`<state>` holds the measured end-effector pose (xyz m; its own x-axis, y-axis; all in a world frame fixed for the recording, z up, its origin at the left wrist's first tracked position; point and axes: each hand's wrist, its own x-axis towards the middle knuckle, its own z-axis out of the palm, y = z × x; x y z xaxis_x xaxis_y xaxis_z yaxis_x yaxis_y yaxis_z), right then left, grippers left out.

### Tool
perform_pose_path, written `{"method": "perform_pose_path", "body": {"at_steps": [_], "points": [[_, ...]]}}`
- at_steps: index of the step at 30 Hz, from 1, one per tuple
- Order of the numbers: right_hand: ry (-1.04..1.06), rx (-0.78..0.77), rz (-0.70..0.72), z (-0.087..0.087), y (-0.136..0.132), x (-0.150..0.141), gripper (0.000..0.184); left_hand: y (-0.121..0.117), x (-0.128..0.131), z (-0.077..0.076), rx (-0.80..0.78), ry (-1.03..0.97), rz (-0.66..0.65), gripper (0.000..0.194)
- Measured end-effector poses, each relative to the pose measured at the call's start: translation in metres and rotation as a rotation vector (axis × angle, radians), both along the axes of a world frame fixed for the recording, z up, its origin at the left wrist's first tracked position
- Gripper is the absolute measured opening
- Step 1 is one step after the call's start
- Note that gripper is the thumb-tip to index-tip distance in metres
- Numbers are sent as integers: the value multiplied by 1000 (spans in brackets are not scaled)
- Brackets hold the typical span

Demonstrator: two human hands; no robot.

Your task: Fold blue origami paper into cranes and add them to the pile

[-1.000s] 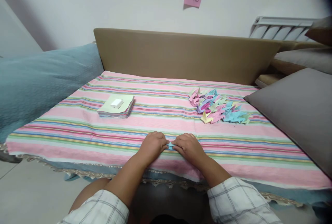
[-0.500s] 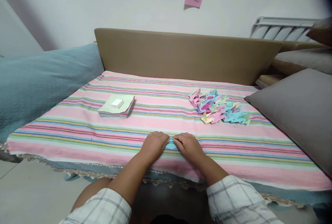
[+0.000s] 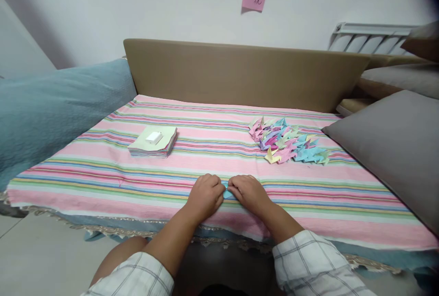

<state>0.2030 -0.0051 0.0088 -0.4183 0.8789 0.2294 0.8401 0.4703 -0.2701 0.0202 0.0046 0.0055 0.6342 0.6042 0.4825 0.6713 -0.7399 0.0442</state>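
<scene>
Between my two hands lies a small piece of folded blue paper [image 3: 227, 194], close to the front edge of the striped cloth [image 3: 212, 154]. My left hand [image 3: 206, 195] grips its left side, fingers curled and thumb toward the middle. On the other side my right hand [image 3: 247, 191] pinches the paper with thumb and fingers. Most of the paper is hidden under the fingers, so its exact folds cannot be made out. Beyond the right hand is a heap of folded paper cranes [image 3: 283, 142] in pink, blue, purple, green and yellow.
A stack of coloured paper sheets [image 3: 139, 144] sits at the left with a small white block [image 3: 154, 137] on top. A brown backrest [image 3: 240, 74] stands behind. A blue cushion [image 3: 68, 104] borders the left, a grey pillow [image 3: 391, 140] the right.
My left hand has shifted slightly, its fingers now covering more of the blue paper's left side. Less of the paper shows between the hands. The view has moved a little.
</scene>
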Motion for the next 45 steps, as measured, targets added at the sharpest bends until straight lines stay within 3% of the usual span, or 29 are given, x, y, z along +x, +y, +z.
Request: {"method": "perform_pose_path", "body": {"at_steps": [5,9,19,27,34,37,45], "points": [[-32,24,48,1,-1,-1,17,1,2,-9,77,2,35,18],[-52,-4,-10,7,-4,-7,19,0,4,-13,107,58,69,17],[6,-96,-178,7,10,-20,18,-8,7,-11,-16,163,91,13],[156,-186,-159,6,13,-16,17,-7,8,-11,2,180,77,13],[182,-152,-224,-2,17,-17,14,-20,10,-2,-148,299,83,13],[197,-159,-184,-4,18,-16,23,-31,11,-1,-176,278,116,17],[249,-187,-110,4,14,-16,6,-43,9,-7,-118,195,121,31]]}}
